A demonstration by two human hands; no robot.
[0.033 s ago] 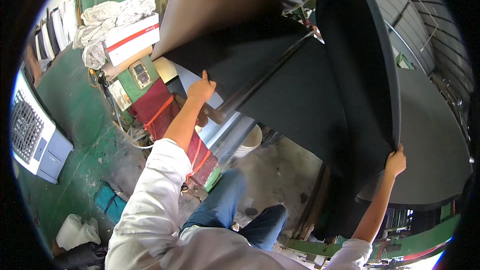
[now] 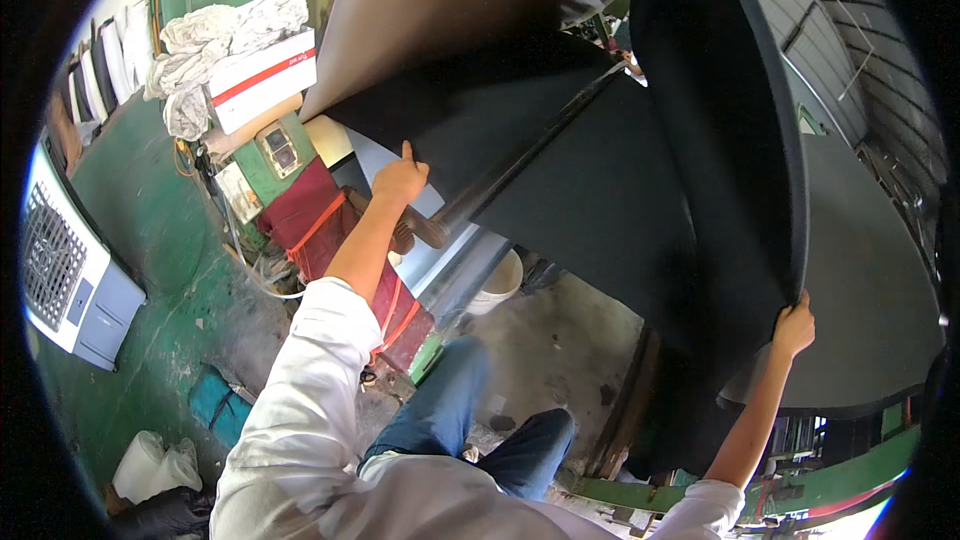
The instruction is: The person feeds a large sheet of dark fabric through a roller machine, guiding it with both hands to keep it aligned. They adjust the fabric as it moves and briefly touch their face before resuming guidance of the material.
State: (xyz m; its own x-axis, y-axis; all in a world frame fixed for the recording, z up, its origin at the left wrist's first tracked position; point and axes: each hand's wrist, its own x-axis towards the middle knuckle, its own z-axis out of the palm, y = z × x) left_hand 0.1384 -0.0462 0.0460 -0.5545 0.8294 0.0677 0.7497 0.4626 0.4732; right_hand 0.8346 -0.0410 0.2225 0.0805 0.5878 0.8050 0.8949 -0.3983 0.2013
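Note:
A wide black sheet (image 2: 600, 185) of smooth, flexible material spreads in front of me, and its right part curves up in a tall fold. My left hand (image 2: 400, 182) is at the sheet's near left edge. Its index finger is stretched out over the sheet, and the other fingers are curled at the edge, partly hidden. Far to the right, my right hand (image 2: 795, 328) is closed on the border of the raised fold. A dark bar (image 2: 545, 145) runs slantwise across the sheet, its near end close to my left hand.
A green machine part (image 2: 275, 148) with a switch box stands left, beside a red cloth (image 2: 305, 202) and a white carton (image 2: 262, 80). Below lies a white bucket (image 2: 497, 283). A grey-white cooler (image 2: 82, 270) stands far left. Another dark sheet (image 2: 865, 280) extends at the right.
My right hand and the fold's edge have shifted very slightly to the right. My left hand stays at the near left edge of the sheet.

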